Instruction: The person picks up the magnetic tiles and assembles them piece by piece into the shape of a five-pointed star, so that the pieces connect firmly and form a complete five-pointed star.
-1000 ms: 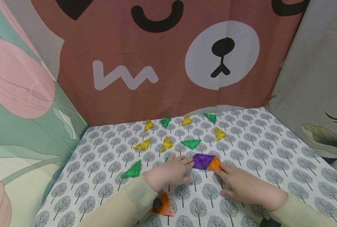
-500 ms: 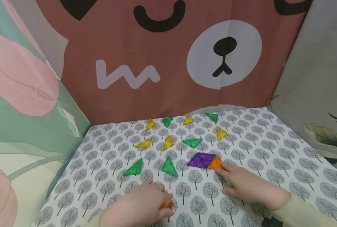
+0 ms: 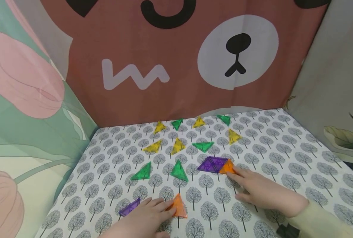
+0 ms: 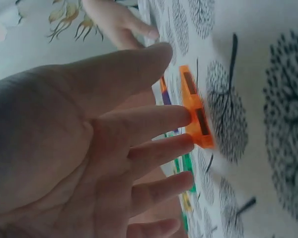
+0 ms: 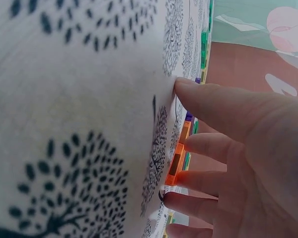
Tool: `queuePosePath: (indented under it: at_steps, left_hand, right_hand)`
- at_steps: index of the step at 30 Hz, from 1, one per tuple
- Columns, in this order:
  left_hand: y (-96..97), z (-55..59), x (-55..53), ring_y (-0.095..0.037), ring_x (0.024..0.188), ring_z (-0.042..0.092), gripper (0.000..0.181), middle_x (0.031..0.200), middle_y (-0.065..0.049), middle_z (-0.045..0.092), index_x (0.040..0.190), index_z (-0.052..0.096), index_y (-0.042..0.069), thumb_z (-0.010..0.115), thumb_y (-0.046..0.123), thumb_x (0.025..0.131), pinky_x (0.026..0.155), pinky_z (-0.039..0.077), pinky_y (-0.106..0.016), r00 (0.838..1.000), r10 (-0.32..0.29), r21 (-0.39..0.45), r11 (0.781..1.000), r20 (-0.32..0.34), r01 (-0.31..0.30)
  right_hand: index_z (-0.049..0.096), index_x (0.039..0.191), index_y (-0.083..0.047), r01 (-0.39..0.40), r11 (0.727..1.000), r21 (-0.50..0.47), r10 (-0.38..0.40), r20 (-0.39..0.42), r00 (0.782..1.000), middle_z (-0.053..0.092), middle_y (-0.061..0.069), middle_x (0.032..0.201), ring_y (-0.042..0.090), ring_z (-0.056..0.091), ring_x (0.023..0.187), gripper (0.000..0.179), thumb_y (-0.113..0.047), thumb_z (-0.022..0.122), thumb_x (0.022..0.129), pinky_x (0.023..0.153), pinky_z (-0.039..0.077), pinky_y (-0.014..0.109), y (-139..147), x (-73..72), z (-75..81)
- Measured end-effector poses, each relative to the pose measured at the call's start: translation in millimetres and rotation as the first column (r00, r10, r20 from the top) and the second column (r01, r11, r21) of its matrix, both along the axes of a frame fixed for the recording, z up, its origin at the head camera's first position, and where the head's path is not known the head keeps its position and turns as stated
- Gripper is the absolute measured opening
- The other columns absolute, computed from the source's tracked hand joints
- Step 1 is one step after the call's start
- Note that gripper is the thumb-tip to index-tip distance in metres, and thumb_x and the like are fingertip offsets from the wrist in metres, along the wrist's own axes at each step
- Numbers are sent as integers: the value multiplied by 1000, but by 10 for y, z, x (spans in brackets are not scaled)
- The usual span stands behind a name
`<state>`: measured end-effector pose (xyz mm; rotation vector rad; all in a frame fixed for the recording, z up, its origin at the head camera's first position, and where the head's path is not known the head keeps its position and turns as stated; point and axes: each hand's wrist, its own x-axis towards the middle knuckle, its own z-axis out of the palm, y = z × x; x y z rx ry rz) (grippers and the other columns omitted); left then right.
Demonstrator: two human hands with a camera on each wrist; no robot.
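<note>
My left hand (image 3: 148, 215) reaches in from the front, fingers spread and fairly straight, with fingertips at the left edge of an orange triangle tile (image 3: 180, 207). In the left wrist view that orange tile (image 4: 197, 111) lies flat on the cloth beside the fingers. A purple triangle tile (image 3: 130, 207) shows partly behind the same hand. Farther right, two purple triangle tiles (image 3: 212, 164) and an orange one (image 3: 227, 167) lie edge to edge in a row. My right hand (image 3: 259, 188) rests its straight fingertips on that orange tile's right side, thumb on the cloth in the right wrist view.
Green triangle tiles (image 3: 179, 171) and yellow ones (image 3: 177, 146) lie scattered over the tree-print cloth (image 3: 271, 211) toward the back. A brown bear-print curtain (image 3: 179, 99) hangs behind, a floral curtain (image 3: 27, 132) at left and a grey one (image 3: 328, 89) at right.
My left hand has drawn back from the purple row toward the front left, to the near orange tile. The near purple tile has come into sight. My right hand stays at the row's orange tile.
</note>
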<state>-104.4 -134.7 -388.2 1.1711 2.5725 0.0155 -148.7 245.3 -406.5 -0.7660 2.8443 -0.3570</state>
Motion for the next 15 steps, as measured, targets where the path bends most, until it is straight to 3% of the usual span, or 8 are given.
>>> queuePosePath:
  at_steps: [7,10,15]
  left_hand:
    - [237,-31,-63,-23,134,42,66,148,1,45,149,46,24,56,58,93,108,38,-48,983,-129,11,991,-132,132]
    - [329,-10,-96,-22,134,41,65,146,-1,45,150,45,25,55,58,94,110,35,-47,980,-148,4,989,-131,149]
    - [470,-10,-155,-24,143,30,68,158,-4,31,152,40,25,55,58,94,114,28,-52,985,-140,-11,990,-101,140]
  right_hand:
    - [44,150,-12,6,1000,6,-6,-5,1000,30,23,155,47,34,136,73,-47,68,90,107,32,63,19,-4,-10]
    - [44,150,-13,12,1000,9,-12,-5,1000,30,23,155,47,34,136,74,-48,68,90,107,31,64,15,1,0]
    - [43,150,-13,14,1000,3,-14,8,1000,30,23,155,47,34,136,74,-48,68,90,107,31,64,1,9,22]
